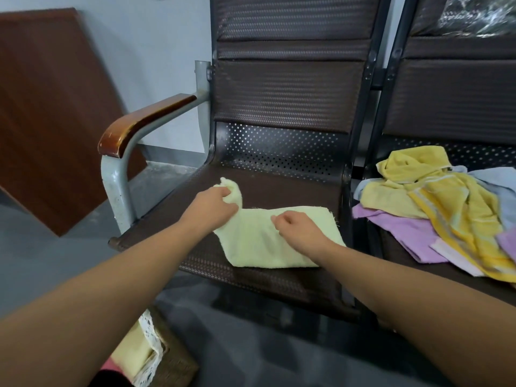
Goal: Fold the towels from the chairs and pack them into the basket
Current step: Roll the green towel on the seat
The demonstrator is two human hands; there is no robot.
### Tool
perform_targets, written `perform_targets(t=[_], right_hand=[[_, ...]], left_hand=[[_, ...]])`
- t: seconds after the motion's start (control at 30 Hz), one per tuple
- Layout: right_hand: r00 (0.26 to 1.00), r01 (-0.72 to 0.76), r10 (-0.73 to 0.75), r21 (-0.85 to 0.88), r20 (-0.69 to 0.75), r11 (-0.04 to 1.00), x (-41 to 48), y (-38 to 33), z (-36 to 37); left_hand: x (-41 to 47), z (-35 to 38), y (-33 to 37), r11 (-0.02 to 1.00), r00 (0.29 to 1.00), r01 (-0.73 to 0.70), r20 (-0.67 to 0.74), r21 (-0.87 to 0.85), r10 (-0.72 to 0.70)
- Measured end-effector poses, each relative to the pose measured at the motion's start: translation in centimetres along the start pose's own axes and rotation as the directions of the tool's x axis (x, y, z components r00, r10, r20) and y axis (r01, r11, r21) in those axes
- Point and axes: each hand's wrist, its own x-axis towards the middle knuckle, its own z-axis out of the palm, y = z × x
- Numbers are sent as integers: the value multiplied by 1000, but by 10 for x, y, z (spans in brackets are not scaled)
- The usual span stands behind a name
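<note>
A pale yellow-green towel lies partly folded on the dark perforated seat of the left chair. My left hand grips a bunched corner of it, lifted at the towel's far left. My right hand pinches the towel's upper edge near the middle, fingers curled. On the neighbouring seat at the right sits a loose pile of towels, yellow, purple and light blue. A woven basket with a lace lining stands on the floor at the lower left, holding a folded pale yellow towel and something pink.
The left chair has a wooden armrest on a grey metal frame. A brown board leans against the wall at the left. Crinkled plastic lies at the top of the right chair's back. Grey floor runs beneath.
</note>
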Motion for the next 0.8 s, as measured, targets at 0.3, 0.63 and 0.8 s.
perform_targets(t=[0.3, 0.63, 0.8], right_hand=[[939, -334, 344, 275, 15, 901, 7, 2, -1], [1000, -10, -2, -501, -24, 865, -1, 8, 7], [982, 92, 30, -618, 184, 781, -6, 30, 9]], left_hand=[[-5, 20, 20, 996, 968, 28, 252, -83, -6], [5, 49, -7, 923, 922, 321, 293, -213, -253], [10, 59, -9, 802, 878, 453, 353, -389, -324]])
